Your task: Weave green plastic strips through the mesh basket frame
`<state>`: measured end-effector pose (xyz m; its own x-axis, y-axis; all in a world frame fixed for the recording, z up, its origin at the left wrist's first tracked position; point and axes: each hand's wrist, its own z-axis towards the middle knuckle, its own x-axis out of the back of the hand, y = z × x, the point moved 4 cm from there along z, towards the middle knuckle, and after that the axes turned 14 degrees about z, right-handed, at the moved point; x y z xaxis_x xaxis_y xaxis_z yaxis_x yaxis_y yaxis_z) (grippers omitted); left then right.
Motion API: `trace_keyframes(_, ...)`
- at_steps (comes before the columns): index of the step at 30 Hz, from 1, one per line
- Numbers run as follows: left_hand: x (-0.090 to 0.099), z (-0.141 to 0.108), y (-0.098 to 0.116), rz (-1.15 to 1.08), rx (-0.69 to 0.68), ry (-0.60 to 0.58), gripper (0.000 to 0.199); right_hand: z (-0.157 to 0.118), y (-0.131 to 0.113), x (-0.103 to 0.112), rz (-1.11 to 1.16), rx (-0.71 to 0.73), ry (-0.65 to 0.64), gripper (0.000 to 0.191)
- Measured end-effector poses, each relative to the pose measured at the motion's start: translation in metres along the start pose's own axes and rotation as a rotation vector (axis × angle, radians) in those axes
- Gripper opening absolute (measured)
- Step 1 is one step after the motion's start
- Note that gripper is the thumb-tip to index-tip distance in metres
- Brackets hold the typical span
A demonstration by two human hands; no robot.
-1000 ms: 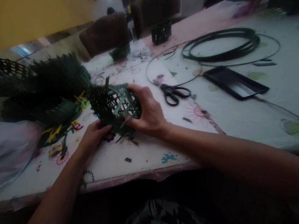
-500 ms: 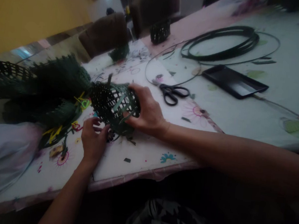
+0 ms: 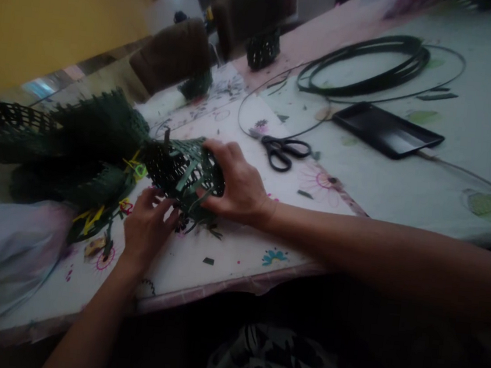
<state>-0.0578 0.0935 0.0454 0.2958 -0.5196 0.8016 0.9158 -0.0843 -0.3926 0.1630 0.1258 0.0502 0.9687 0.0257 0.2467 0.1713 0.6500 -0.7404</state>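
Observation:
A dark green woven basket (image 3: 172, 167) lies tilted on the flowered tablecloth, with loose strip ends sticking out of it. My right hand (image 3: 239, 186) grips its right side, the thumb low and the fingers over the upper edge. At the basket's lower left is my left hand (image 3: 149, 221), fingers curled near its underside; whatever they may pinch is too dark and blurred to make out. Black-handled scissors (image 3: 283, 151) rest on the cloth to the right of my right hand.
More green woven pieces (image 3: 97, 127) are piled at the left, beside a whitish plastic bag (image 3: 6, 241). A coil of green strip (image 3: 367, 68) and a black tray-like object (image 3: 387, 130) lie at the right. Another small basket (image 3: 263, 49) stands farther back.
The basket has shifted slightly left and tipped, with my right hand still on it. My left hand has moved a little left and down.

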Motion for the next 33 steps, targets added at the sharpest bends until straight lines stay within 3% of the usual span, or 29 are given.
trace_keyframes(10, -0.018, -0.003, -0.002, 0.168, -0.115, -0.050, 0.019, 0.000, 0.003, 0.000, 0.029, -0.005, 0.037, 0.073)
trace_keyframes(16, -0.015, -0.002, -0.002, 0.255, -0.227, -0.047, 0.025, -0.001, 0.000, -0.001, 0.011, 0.006, 0.020, 0.071)
trace_keyframes(23, -0.015, 0.007, -0.001, 0.327, -0.293, -0.238, 0.032, 0.000, -0.001, -0.002, -0.017, -0.016, -0.019, 0.073)
trace_keyframes(27, -0.014, 0.015, 0.004, 0.335, -0.239, -0.286, 0.029, -0.001, -0.001, -0.003, -0.001, -0.002, -0.015, 0.072)
trace_keyframes(33, -0.008, 0.017, 0.004, 0.198, 0.000, -0.281, 0.020, 0.000, 0.001, -0.003, 0.029, 0.011, 0.003, 0.070)
